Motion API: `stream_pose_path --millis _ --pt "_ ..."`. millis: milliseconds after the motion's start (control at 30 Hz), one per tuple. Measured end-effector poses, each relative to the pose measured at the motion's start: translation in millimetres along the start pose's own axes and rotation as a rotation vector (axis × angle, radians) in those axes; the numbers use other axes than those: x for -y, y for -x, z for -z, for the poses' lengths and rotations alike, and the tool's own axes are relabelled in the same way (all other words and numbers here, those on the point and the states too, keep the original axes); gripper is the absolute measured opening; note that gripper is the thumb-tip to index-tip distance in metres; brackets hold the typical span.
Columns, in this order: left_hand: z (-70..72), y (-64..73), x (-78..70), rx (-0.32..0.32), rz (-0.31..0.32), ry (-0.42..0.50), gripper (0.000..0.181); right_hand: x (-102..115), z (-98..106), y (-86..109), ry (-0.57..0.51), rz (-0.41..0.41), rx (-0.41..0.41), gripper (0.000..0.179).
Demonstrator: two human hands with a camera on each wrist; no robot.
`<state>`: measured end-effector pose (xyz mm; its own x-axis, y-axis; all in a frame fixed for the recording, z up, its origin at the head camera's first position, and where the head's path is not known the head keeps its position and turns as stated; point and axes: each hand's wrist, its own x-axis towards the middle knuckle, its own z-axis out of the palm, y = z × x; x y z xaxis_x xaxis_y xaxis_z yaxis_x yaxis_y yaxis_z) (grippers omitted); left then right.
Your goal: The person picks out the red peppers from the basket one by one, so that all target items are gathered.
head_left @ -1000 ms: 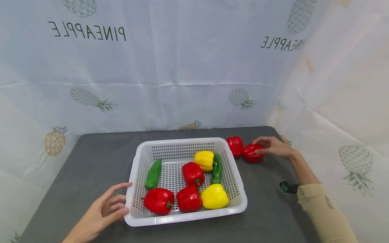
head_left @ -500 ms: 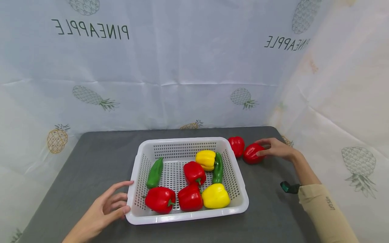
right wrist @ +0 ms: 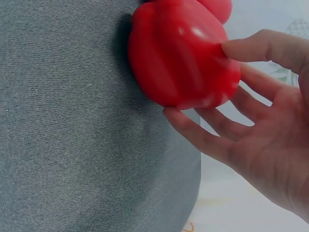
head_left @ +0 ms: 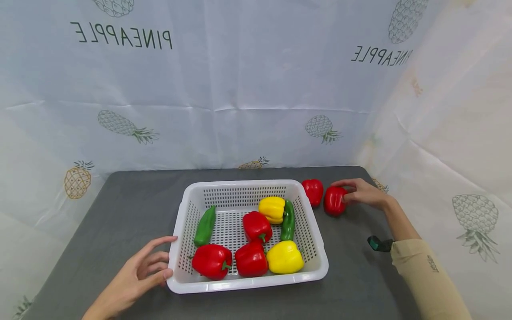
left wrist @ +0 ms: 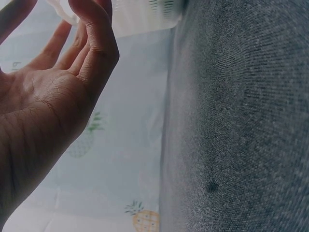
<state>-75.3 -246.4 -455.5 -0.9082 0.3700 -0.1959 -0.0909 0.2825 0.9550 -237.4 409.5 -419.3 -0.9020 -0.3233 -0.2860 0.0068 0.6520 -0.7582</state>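
Observation:
On the table's right side, my right hand (head_left: 362, 193) holds a red bell pepper (head_left: 333, 200) by thumb and fingertips. In the right wrist view the thumb presses one side of that pepper (right wrist: 178, 58) and the fingers reach along its end. A second red bell pepper (head_left: 314, 192) sits just left of it, against the basket's right wall. My left hand (head_left: 134, 275) touches the left rim of the white perforated basket (head_left: 248, 287) with index finger and thumb, fingers loosely bent. The left wrist view shows this hand (left wrist: 53, 87) beside the basket's wall (left wrist: 140, 19).
Inside the basket are several red bell peppers (head_left: 212, 261), two yellow ones (head_left: 285, 258), a green pepper (head_left: 206, 226) at the left and a long green vegetable (head_left: 287, 221) at the right. A pineapple-print cloth (head_left: 224, 89) hangs behind the grey table (head_left: 132, 209).
The right hand has turned the red bell pepper more upright, opening a small gap to its neighbour. The left hand stays at the basket's rim. The head view has shifted slightly.

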Motion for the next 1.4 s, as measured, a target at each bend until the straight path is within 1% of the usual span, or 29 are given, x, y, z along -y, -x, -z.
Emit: stream_pose_path --millis 133,367,567,733,900,933,1000,1133,1300,1400 --pt "0.0 -0.2 -0.2 0.002 -0.007 -0.006 0.075 0.3 1.7 -2.5 0.02 0.016 -0.029 0.065" --pt "0.6 0.2 1.5 0.005 -0.03 0.001 0.073 3.7 -0.4 -6.7 0.061 0.027 -0.102 0.068" --pt "0.4 1.0 1.3 -0.005 -0.04 0.006 0.072 5.7 -2.1 -12.3 0.092 0.05 -0.116 0.066" --pt "-0.5 1.5 -1.9 -0.011 -0.003 -0.004 0.074 5.6 -2.9 -14.0 0.095 0.065 -0.111 0.065" --pt "-2.1 1.6 -5.8 -0.029 0.043 0.0 0.075 7.5 -1.8 -12.1 0.102 0.056 -0.12 0.063" --pt "-2.3 1.2 -6.0 -0.03 0.046 -0.002 0.075 8.1 -1.2 -11.3 0.106 0.057 -0.125 0.063" --pt "-2.4 0.6 -5.7 -0.024 0.031 -0.007 0.076 10.1 0.9 -9.6 0.117 0.065 -0.136 0.063" --pt "-2.2 -0.3 -4.3 -0.014 0.009 -0.009 0.077 21.3 5.9 -5.1 0.147 0.119 -0.162 0.061" --pt "-2.0 -0.7 -4.4 -0.017 0.018 -0.01 0.077 43.9 7.0 -1.3 0.159 0.195 -0.174 0.06" --pt "-2.1 -0.3 -5.2 -0.019 0.018 -0.009 0.077 57.5 3.8 -2.0 0.165 0.221 -0.169 0.061"
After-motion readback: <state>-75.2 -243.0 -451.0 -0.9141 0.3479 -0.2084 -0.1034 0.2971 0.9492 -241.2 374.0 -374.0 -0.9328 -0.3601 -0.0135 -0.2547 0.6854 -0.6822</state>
